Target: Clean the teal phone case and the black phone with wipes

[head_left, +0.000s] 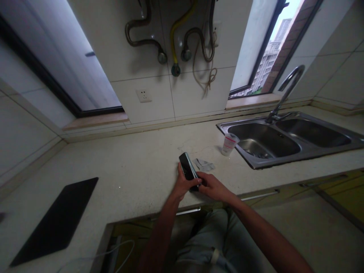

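Note:
My left hand (182,184) is wrapped around the lower end of a dark phone (187,170), holding it tilted over the pale countertop (136,167). My right hand (212,185) comes in from the right, its fingertips resting on the bottom of the phone's screen, fingers curled. A small crumpled grey wrapper (204,164) lies on the counter just beyond the phone. A clear plastic cup (229,144) with a red and white label stands further right, close to the sink's edge.
A steel double sink (256,163) with a curved tap (287,89) fills the right of the counter. A black flat pad (57,222) lies at front left. A wall socket (143,95) and hoses (176,34) are on the tiled wall. A white cable (113,252) hangs below the counter edge.

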Demonstrator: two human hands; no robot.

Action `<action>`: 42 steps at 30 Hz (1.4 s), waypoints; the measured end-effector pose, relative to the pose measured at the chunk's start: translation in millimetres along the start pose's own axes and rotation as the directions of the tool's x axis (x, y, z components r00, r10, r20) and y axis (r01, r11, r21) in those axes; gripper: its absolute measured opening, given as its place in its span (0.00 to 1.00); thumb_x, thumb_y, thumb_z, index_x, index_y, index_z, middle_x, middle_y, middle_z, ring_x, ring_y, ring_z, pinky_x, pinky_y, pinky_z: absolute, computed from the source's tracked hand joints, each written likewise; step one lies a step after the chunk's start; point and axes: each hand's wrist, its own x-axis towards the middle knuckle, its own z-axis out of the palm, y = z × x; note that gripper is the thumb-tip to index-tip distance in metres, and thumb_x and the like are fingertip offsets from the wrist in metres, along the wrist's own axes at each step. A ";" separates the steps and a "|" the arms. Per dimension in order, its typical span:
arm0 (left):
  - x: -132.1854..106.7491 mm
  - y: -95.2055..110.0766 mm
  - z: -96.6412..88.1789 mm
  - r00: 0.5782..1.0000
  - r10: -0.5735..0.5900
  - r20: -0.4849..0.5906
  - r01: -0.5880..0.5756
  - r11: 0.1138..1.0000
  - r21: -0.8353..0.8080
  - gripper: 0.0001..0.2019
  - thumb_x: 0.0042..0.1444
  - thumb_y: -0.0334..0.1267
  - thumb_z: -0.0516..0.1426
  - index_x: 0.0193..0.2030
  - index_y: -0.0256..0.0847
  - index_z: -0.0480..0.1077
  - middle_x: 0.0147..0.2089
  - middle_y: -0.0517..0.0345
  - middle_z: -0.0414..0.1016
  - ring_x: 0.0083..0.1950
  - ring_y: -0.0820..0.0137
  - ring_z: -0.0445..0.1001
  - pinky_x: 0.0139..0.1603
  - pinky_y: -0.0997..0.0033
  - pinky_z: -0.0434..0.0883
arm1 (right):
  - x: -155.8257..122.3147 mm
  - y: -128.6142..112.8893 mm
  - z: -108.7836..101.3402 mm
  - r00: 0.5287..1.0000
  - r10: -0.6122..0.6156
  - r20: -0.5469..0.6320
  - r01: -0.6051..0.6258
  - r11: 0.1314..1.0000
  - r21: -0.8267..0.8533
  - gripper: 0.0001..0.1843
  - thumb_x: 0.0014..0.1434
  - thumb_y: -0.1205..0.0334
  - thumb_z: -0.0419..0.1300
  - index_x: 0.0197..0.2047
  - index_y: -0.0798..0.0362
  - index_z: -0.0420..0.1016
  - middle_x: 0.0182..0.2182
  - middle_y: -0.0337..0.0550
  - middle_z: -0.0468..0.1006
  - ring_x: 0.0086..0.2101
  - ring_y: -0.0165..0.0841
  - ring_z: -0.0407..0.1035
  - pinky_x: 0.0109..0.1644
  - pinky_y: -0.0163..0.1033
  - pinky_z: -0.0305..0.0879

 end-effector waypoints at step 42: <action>-6.9 28.8 -26.0 0.913 0.408 -0.030 0.012 0.045 0.999 0.36 0.62 0.52 0.55 0.74 0.42 0.54 0.58 0.37 0.71 0.57 0.51 0.70 0.55 0.52 0.68 | -37.4 65.5 -59.6 0.737 0.497 -0.457 -0.122 0.764 0.634 0.22 0.47 0.55 0.67 0.46 0.52 0.75 0.34 0.40 0.80 0.28 0.36 0.77 0.30 0.42 0.80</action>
